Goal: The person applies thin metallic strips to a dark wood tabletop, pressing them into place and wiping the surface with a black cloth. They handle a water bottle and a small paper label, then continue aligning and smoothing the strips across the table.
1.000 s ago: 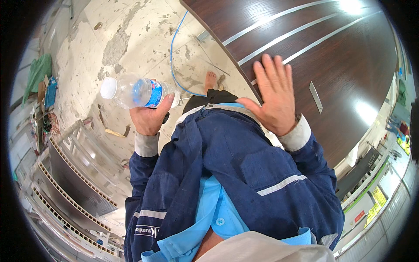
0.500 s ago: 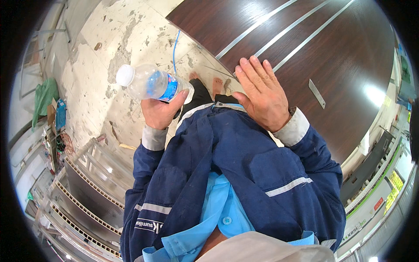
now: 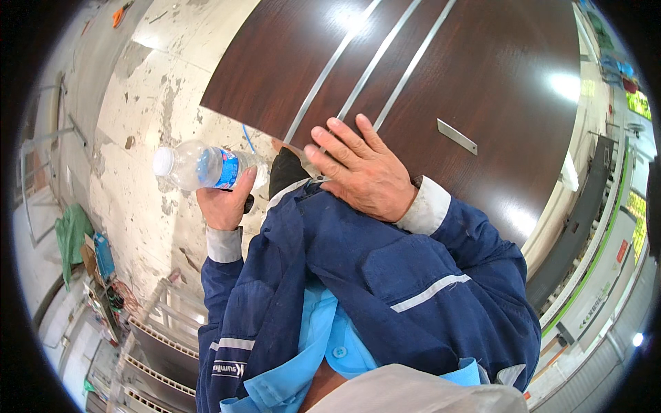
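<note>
My left hand (image 3: pixel 224 204) is wrapped round a clear plastic bottle (image 3: pixel 191 165) with a white cap and a blue label. The bottle lies tilted on its side, its cap pointing left, above the floor. Over the near left edge of a dark brown wood-grain panel (image 3: pixel 496 76), my right hand (image 3: pixel 368 172) is open with its fingers spread and nothing in it. I cannot tell whether its fingertips touch the panel. Three thin silver strips (image 3: pixel 372 65) run across the panel's surface. A short flat metal strip (image 3: pixel 457 137) lies on it, right of my right hand.
Scuffed pale floor (image 3: pixel 138 199) spreads to the left. Ridge-edged panels (image 3: pixel 165 344) stand in a rack at lower left, near a green cloth (image 3: pixel 73 234) and a blue box (image 3: pixel 103 255). A long white and grey machine (image 3: pixel 599 275) runs along the right side.
My right hand has shifted left and its fingers have spread wider. The left hand still holds the bottle. The view has turned, so the panel now sits further left.
</note>
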Demonstrator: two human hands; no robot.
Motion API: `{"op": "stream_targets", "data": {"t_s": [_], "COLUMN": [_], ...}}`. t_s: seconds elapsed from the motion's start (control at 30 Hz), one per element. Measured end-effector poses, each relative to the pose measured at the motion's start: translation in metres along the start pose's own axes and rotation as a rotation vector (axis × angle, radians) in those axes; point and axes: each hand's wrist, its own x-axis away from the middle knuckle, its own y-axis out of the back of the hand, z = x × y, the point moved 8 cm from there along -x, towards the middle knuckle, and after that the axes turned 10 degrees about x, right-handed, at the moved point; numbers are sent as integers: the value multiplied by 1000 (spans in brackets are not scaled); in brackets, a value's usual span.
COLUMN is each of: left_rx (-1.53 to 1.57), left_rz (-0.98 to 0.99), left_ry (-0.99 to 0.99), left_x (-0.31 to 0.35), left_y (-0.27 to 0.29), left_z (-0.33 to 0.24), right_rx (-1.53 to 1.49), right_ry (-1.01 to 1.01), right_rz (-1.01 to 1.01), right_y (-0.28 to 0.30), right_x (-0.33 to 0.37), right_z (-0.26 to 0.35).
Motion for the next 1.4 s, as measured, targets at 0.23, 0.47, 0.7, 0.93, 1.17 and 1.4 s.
{"op": "stream_targets", "data": {"t_s": [0.23, 0.47, 0.7, 0.93, 1.17, 1.4], "left_rx": [-54, 70, 70, 36, -95, -198], "left_rz": [8, -49, -49, -78, 34, -30], "left_ry": [-43, 21, 11, 17, 123, 69], "left_x": [-12, -21, -53, -112, -191, -254], "left_y": [-3, 3, 23, 86, 170, 260], "left_z": [-12, -19, -20, -3, 4, -17], "right_rx": [-117, 169, 20, -24, -741, -984], "right_ry": [-528, -705, -702, -839, -1278, -929], "right_rz": [-521, -274, -95, -27, -311, -814], "right_y": [73, 103, 105, 93, 17, -10], "right_x": [65, 124, 110, 128, 172, 0], "right_z": [-89, -143, -143, -133, -184, -224]}}
